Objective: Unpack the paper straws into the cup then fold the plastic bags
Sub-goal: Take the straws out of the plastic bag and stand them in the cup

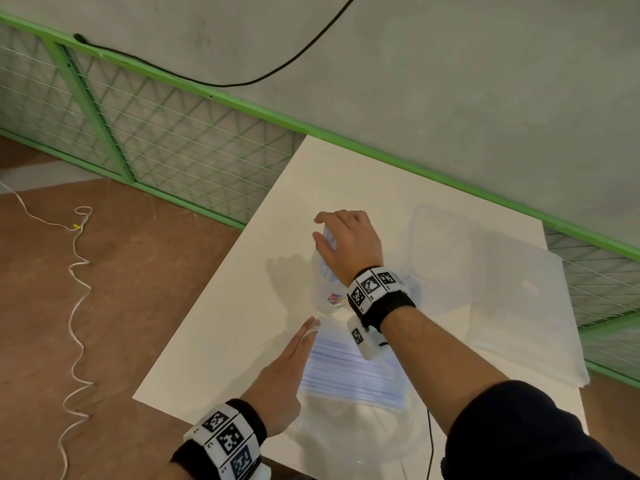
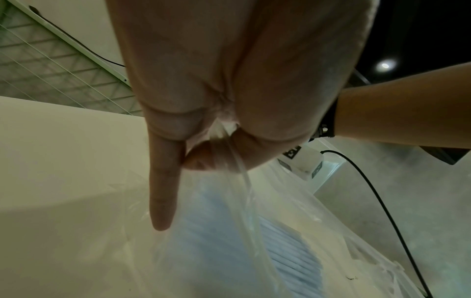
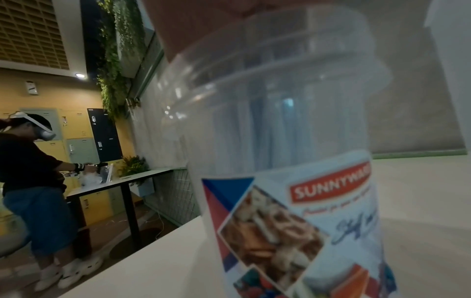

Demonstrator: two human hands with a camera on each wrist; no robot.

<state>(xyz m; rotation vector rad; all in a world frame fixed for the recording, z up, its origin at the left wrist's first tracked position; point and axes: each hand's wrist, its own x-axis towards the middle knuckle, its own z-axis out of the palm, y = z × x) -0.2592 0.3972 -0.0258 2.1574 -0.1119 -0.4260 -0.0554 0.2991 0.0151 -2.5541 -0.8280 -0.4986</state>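
A clear plastic cup (image 1: 330,299) with a colourful label (image 3: 300,219) stands upright on the white table (image 1: 214,341). Pale blue-and-white paper straws (image 3: 277,129) stand inside it. My right hand (image 1: 341,242) is over the cup's mouth, fingers curled round the tops of the straws (image 1: 327,239). In front of the cup lies a clear plastic bag (image 1: 349,372) with several straws (image 2: 288,250) in it. My left hand (image 1: 291,362) is at the bag's left edge; in the left wrist view its thumb and a finger pinch the bag's film (image 2: 224,159), with the index finger (image 2: 163,191) straight.
More flat clear plastic (image 1: 491,271) lies over the table's right half, up to the far right edge. A black cable (image 1: 430,441) hangs off the near edge. The table's left edge drops to a brown floor; a green mesh fence (image 1: 173,140) runs behind.
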